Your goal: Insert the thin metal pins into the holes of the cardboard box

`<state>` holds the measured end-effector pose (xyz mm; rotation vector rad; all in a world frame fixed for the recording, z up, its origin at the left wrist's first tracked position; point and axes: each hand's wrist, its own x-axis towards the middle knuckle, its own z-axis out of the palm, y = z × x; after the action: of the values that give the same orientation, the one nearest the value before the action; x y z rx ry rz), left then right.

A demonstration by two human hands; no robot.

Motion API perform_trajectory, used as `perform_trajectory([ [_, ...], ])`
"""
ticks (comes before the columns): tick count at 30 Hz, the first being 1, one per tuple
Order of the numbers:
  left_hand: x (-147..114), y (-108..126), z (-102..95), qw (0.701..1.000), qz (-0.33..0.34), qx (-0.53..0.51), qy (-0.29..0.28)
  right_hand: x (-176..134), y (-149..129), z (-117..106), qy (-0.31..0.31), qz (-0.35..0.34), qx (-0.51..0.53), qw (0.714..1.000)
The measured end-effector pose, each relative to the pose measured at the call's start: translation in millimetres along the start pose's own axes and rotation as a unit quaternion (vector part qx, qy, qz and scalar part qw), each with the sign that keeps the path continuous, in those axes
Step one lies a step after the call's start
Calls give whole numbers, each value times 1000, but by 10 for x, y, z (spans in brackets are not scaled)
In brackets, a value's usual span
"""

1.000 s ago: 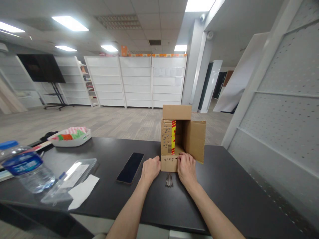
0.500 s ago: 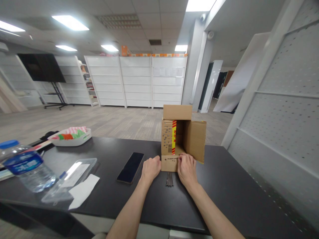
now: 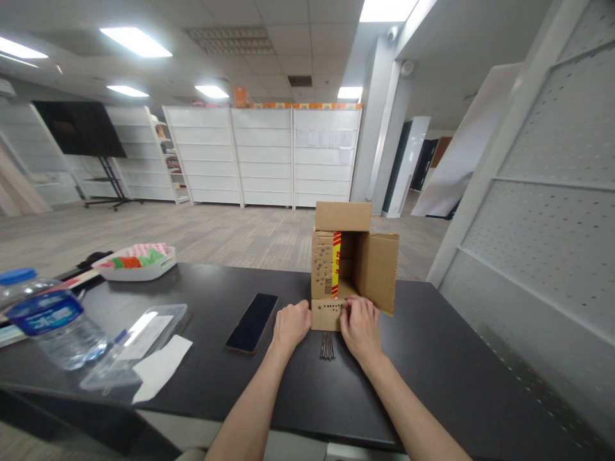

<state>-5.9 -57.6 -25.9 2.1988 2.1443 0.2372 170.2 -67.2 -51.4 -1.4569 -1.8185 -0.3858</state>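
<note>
An open cardboard box [image 3: 321, 262] stands on the black table, its opening facing me. Its lower flap [image 3: 324, 315] hangs at the front and has a row of small dark holes. At the flap's left edge my left hand [image 3: 292, 320] is closed, its curled fingertips against the cardboard. My right hand [image 3: 361, 325] is pinched at the right part of the flap, near the end of the row. Whatever lies between its fingertips is hidden by the hand. Several dark metal screws or nails [image 3: 327, 346] lie side by side on the table between my wrists.
Left of my left hand lies a black phone [image 3: 252, 323]. Farther left are a clear plastic case [image 3: 158, 326], a white paper piece [image 3: 163, 370], a water bottle [image 3: 52, 320] and a white basket [image 3: 139, 272]. A perforated white panel [image 3: 542, 243] rises on the right.
My right fingertips have shifted slightly left along the flap. My left hand, the box and the metal pieces look unchanged.
</note>
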Motion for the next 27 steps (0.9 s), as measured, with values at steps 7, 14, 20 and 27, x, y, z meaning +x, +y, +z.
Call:
perform_trajectory([
  [7,7,-22,32,1000,13,3,8,-4,14,23,2,6,8,1000],
  [14,27,-48,78,1000,25,7,17,-8,18,17,15,4,29,999],
  [20,42,-59,104,999,32,11,28,-5,2,-37,41,-17,81,996],
  [27,36,-45,95,999,28,10,21,-21,-3,-68,77,-70,192,976],
])
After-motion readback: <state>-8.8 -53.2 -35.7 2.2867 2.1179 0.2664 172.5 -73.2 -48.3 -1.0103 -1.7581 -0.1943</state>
